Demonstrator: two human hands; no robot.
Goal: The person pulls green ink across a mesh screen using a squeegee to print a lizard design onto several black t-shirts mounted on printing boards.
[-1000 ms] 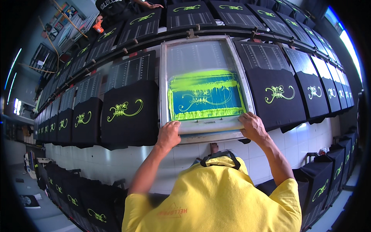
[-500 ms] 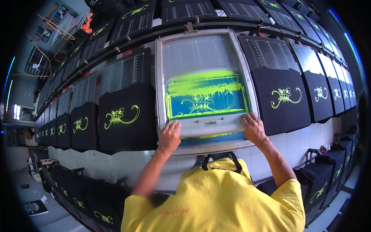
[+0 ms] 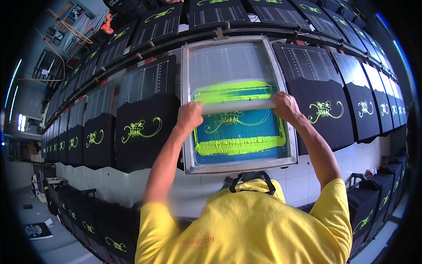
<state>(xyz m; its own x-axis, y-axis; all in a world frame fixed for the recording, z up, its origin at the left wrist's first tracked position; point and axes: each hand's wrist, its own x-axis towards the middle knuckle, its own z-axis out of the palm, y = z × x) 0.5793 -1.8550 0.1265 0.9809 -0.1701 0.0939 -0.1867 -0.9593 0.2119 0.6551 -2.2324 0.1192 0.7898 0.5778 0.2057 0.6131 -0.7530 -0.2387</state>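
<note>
My left hand (image 3: 190, 115) and my right hand (image 3: 285, 106) are closed round the two ends of a pale squeegee (image 3: 237, 106), which lies crosswise over the middle of a screen printing frame (image 3: 186, 147). Neon yellow-green ink (image 3: 239, 145) forms a thick band near the frame's front, and more ink (image 3: 237, 89) is smeared beyond the squeegee. Between these, the blue mesh (image 3: 246, 130) shows a curling design, partly hidden by the squeegee. The screen rests over a printing board, with its far end at a metal clamp (image 3: 220, 33).
Black shirts with yellow-green prints lie on boards left (image 3: 143, 132) and right (image 3: 327, 110) of the frame. A rail (image 3: 167, 38) runs behind, with more boards beyond. Further printed black shirts (image 3: 118, 242) are behind me. Another person's hand (image 3: 172, 1) shows at the top.
Both hands have moved the squeegee away from me, from the frame's front edge to its middle. The thick ink band now lies exposed near the front.
</note>
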